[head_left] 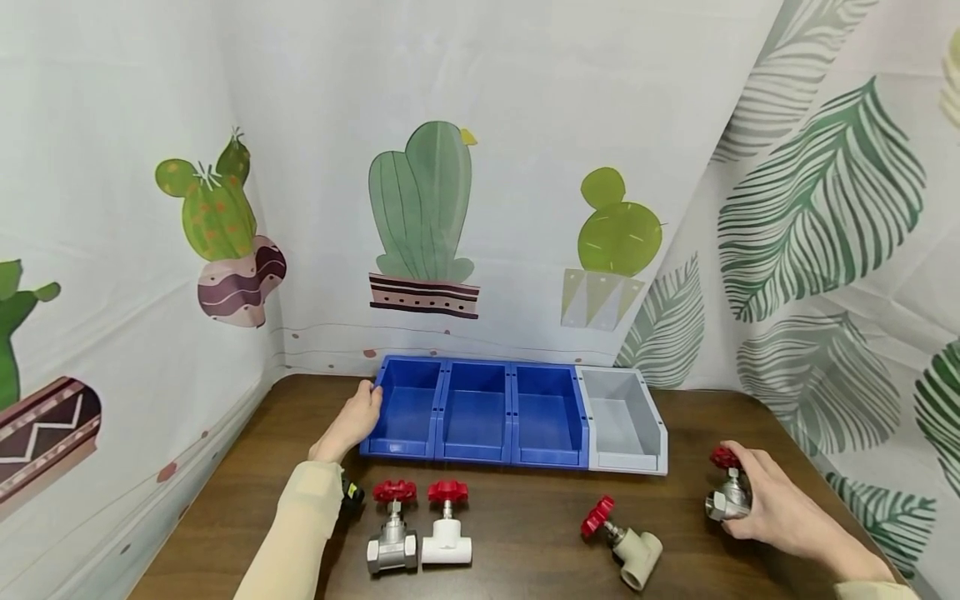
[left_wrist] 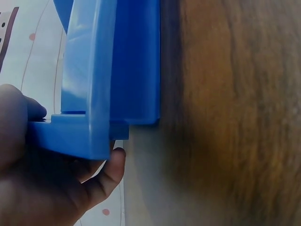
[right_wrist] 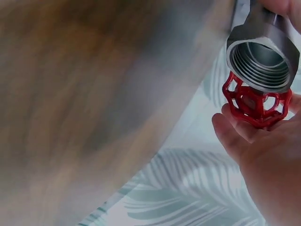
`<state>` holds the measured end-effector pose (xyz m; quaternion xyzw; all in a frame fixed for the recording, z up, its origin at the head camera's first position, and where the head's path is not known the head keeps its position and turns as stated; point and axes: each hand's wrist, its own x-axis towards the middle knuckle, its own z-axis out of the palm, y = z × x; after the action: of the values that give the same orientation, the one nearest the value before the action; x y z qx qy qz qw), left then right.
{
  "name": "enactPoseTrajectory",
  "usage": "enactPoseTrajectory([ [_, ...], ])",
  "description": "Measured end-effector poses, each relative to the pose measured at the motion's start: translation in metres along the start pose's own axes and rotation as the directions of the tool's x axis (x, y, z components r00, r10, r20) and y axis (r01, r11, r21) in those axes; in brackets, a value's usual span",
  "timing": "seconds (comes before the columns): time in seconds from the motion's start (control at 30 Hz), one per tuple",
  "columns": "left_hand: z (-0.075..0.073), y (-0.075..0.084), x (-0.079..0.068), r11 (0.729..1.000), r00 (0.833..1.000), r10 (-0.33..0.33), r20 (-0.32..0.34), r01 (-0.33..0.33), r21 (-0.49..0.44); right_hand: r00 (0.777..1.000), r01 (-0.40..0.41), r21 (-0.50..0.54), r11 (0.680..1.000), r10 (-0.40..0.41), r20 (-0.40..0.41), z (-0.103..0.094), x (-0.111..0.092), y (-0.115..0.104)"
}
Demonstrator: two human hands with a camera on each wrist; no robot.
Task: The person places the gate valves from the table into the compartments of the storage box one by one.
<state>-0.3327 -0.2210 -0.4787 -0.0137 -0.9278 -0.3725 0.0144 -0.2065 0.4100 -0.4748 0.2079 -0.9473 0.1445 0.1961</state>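
Observation:
At the left end of a row of bins, my left hand (head_left: 358, 417) grips the side edge of the outermost blue bin (head_left: 375, 444). The left wrist view shows the thumb and fingers on either side of this blue plastic edge (left_wrist: 96, 94). Over on the right, my right hand (head_left: 776, 504) holds a silver metal valve (head_left: 729, 502) with a red handwheel (head_left: 723, 457). Its threaded opening (right_wrist: 261, 63) faces the right wrist camera, and fingers lie around the red wheel (right_wrist: 256, 106). Whether the valve touches the table cannot be told.
Two more blue bins (head_left: 474, 451) and a grey bin (head_left: 628, 461) continue the row. In front stand a metal valve (head_left: 392, 546) and a white valve (head_left: 447, 546); a beige valve (head_left: 637, 557) lies tilted. A black item (head_left: 351, 493) is partly behind the left forearm.

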Motion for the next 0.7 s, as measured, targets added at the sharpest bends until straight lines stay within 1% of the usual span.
enactPoseTrajectory([
  [0.1, 0.000, -0.001, -0.001, 1.000, 1.000, -0.005, -0.004, 0.005, -0.006, 1.000, 0.025, 0.034, 0.999, -0.025, -0.001, 0.000, 0.006, -0.008],
  [0.27, 0.001, -0.002, -0.001, 1.000, 1.000, 0.002, -0.012, -0.002, -0.009, 0.997, 0.070, 0.060, 0.996, -0.069, -0.024, 0.000, 0.016, -0.019],
  [0.47, 0.002, -0.003, 0.001, 1.000, 1.000, 0.020, -0.018, -0.020, -0.008, 0.995, 0.096, 0.059, 0.994, -0.095, -0.027, -0.001, 0.027, -0.029],
  [0.7, 0.002, -0.002, 0.001, 0.999, 1.000, 0.024, -0.012, -0.024, -0.024, 0.989, 0.144, 0.036, 0.989, -0.142, -0.043, -0.001, 0.038, -0.032],
])
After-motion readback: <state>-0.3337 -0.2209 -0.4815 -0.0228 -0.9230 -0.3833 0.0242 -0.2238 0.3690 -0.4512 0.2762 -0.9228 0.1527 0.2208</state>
